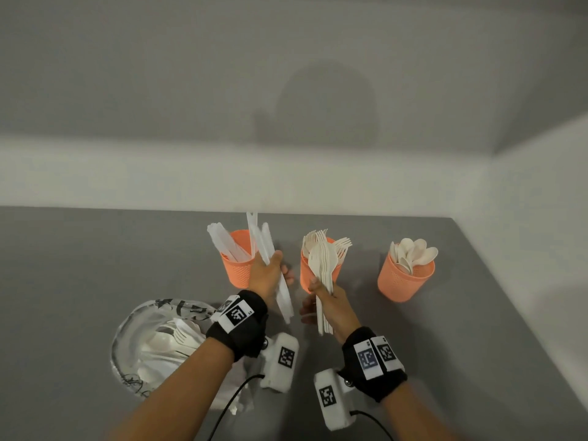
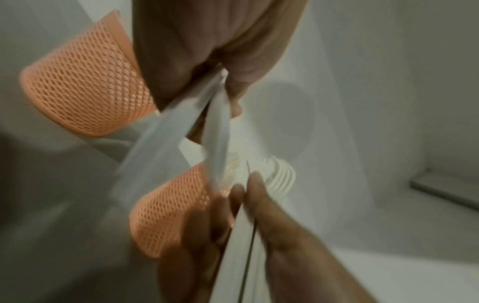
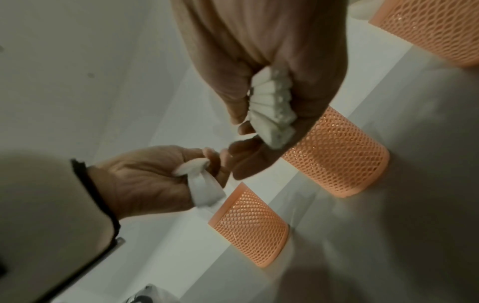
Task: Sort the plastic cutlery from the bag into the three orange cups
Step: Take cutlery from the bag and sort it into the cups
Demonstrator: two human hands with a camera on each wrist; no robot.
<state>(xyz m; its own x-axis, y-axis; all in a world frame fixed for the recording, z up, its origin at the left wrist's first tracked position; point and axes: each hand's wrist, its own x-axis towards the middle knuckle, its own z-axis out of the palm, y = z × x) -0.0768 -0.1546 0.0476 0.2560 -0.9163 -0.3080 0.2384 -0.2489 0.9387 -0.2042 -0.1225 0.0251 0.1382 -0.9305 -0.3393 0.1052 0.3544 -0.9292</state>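
Observation:
Three orange mesh cups stand in a row. The left cup [image 1: 237,268] holds knives, the middle cup [image 1: 307,278] forks, the right cup [image 1: 404,281] spoons. My left hand [image 1: 280,265] grips a bundle of white knives [image 1: 264,240] just right of the left cup, blades pointing up. My right hand [image 1: 318,294] grips a nested stack of white spoons [image 1: 323,259] in front of the middle cup. The right wrist view shows the spoon handle ends [image 3: 269,108] fanned in my right fist and the knife ends [image 3: 204,188] in my left hand [image 3: 155,178]. The clear bag [image 1: 149,338] lies at the lower left.
The bag still holds forks and other white cutlery, partly hidden under my left forearm. The grey table [image 1: 95,265] ends at a pale wall behind the cups and at an edge on the right. Cables trail from both wrist cameras.

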